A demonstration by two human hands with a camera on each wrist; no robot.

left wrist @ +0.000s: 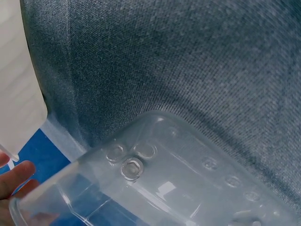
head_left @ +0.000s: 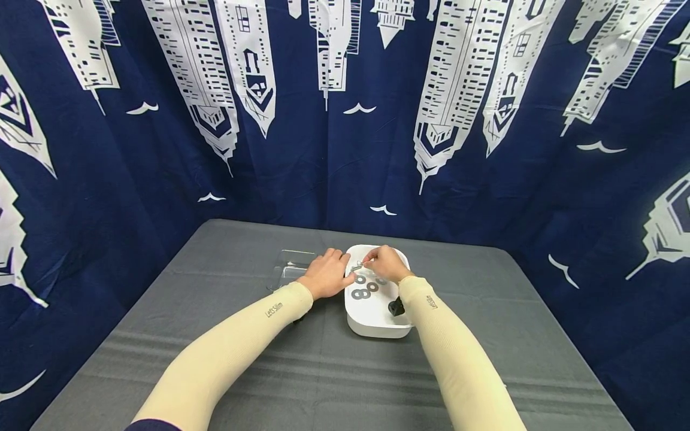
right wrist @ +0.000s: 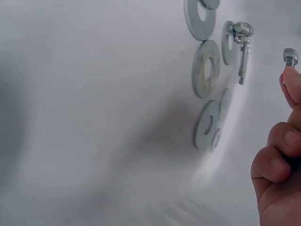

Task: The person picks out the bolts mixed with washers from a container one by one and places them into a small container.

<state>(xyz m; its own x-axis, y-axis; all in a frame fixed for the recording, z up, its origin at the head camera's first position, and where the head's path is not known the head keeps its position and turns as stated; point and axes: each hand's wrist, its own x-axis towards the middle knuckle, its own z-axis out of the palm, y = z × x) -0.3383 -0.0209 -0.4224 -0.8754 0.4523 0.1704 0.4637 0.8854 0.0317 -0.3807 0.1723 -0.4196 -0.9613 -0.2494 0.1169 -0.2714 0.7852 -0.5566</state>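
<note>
In the head view my right hand (head_left: pixel 387 263) is inside a white tub (head_left: pixel 374 331), over its far end. Its thumb and finger pinch a small metal bolt (right wrist: pixel 290 55), whose round knurled head sticks up past the fingertips in the right wrist view. Flat grey washers (right wrist: pixel 199 73) of differing sizes lie on the tub's floor, with another bolt (right wrist: pixel 244 63) lying beside them. My left hand (head_left: pixel 327 274) rests at the tub's left rim, thumb and fingers spread apart. The left wrist view catches only some of its fingers (left wrist: pixel 16 179), beneath the tub's corner.
Left of the tub, partly behind my left hand, sits a clear plastic tray (left wrist: pixel 164 122) with round bumps in its base. Grey cloth (head_left: pixel 345 383) covers the table, and a navy curtain (head_left: pixel 323 167) with white building prints hangs around its far edges.
</note>
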